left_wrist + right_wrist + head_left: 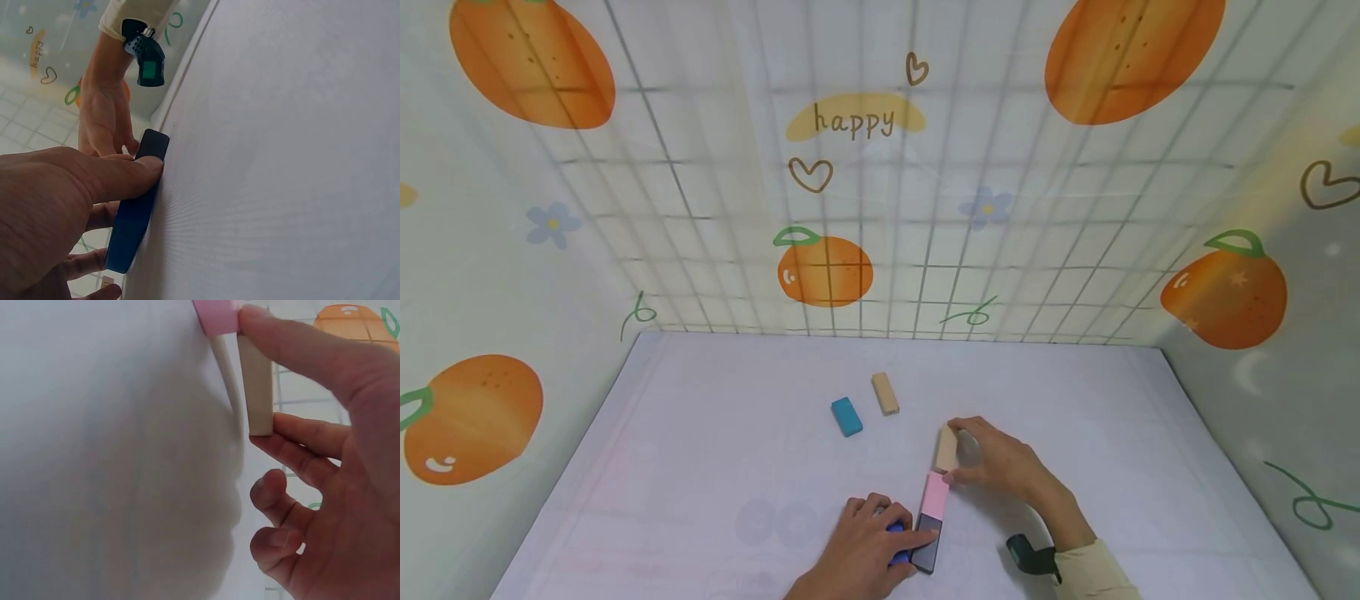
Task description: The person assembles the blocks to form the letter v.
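A pale tan, brick-shaped wooden block (947,450) is held in the grip of the right hand (1000,458). It is pinched by its ends, with the thumb at the near end and fingertips at the far end. It is held at the far end of a pink, brick-shaped block (935,497); whether the two are touching cannot be told. The pink block is lined up end to end with a dark grey, brick-shaped block (927,557). A dark blue block (132,231) is held in the grip of the left hand (865,546), just beside the dark grey block, which is touched on top by one finger. Farther back on the white table (700,467), a teal, brick-shaped block (847,417) and a second tan wooden block (885,393) are seen lying near each other. A small dark gadget (1033,558) is worn by the cream sleeve (1093,575). Behind, big oranges are printed on a white sheet (715,250).
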`<state>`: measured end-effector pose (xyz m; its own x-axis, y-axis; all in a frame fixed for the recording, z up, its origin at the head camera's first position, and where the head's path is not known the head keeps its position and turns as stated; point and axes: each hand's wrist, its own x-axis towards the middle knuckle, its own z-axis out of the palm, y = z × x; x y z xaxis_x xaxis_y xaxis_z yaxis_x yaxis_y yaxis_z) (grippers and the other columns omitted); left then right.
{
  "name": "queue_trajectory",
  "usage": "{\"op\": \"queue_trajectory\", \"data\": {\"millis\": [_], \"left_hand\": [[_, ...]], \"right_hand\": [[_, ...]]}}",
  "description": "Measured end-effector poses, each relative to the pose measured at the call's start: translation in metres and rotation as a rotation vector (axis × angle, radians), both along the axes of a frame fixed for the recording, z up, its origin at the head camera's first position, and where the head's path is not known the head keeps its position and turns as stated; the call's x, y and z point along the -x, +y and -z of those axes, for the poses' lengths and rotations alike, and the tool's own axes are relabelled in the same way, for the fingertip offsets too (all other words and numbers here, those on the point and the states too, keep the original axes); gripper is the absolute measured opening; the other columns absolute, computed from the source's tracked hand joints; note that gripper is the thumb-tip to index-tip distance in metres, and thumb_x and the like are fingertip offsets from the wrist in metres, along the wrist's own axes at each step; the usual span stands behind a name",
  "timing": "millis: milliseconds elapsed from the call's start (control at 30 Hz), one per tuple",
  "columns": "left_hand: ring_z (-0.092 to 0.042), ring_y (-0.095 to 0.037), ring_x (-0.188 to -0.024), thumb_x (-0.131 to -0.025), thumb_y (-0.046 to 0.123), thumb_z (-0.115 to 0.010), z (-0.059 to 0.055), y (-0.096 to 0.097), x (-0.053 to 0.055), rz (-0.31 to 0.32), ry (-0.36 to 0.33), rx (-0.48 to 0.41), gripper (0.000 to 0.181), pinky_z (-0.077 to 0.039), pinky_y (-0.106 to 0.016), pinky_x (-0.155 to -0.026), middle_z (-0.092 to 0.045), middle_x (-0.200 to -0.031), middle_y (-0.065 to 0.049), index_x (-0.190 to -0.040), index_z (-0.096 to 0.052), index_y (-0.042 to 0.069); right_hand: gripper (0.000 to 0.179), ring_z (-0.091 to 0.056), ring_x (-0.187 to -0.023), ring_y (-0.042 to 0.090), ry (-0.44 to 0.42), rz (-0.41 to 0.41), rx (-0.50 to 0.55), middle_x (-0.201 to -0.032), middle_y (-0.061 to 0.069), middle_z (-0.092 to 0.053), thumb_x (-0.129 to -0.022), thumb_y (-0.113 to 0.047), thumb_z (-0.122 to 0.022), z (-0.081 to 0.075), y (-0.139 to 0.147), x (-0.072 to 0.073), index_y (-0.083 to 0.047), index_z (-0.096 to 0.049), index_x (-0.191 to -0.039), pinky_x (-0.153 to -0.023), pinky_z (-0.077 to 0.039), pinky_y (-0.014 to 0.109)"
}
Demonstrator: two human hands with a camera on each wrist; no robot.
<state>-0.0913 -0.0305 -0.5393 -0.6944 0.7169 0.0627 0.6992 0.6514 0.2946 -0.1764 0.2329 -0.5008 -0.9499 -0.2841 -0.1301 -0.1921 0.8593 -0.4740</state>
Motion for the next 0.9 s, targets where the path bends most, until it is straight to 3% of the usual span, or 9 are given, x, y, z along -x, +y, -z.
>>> {"op": "queue_trajectory", "data": {"millis": [300,600,900], "left_hand": [[-0.049,-0.018,-0.117,-0.094,0.043,-0.070,-0.0033,0.0010,-0.0010,-0.013,-0.059,0.017,0.050,-0.043,-0.043,-0.089,-0.058,-0.121,0.016,-0.141,-0.055,0.050],[-0.049,-0.017,-0.115,-0.094,0.043,-0.071,-0.0033,0.0005,-0.0011,-0.008,-0.023,0.006,0.050,-0.043,-0.042,-0.087,-0.058,-0.119,0.016,-0.141,-0.056,0.049],[-0.048,-0.017,-0.116,-0.094,0.043,-0.071,-0.0026,0.0003,-0.0005,-0.004,-0.015,-0.002,0.051,-0.043,-0.042,-0.088,-0.058,-0.119,0.016,-0.142,-0.055,0.049]], "right_hand": [[0.083,-0.051,-0.131,0.038,-0.028,-0.011,-0.004,-0.145,0.012,-0.053,-0.075,-0.048,-0.087,-0.0010,0.0003,-0.0009,-0.013,-0.054,-0.143,-0.093,-0.044,0.068],[0.085,-0.050,-0.133,0.037,-0.037,-0.007,-0.004,-0.145,0.012,-0.053,-0.076,-0.054,-0.084,-0.0017,-0.0009,-0.0009,-0.012,-0.054,-0.143,-0.095,-0.045,0.064],[0.078,-0.052,-0.132,0.035,0.011,0.002,-0.027,-0.144,0.010,-0.054,-0.081,-0.055,-0.079,0.0059,-0.0036,0.0032,-0.013,-0.055,-0.143,-0.092,-0.047,0.062]]}}
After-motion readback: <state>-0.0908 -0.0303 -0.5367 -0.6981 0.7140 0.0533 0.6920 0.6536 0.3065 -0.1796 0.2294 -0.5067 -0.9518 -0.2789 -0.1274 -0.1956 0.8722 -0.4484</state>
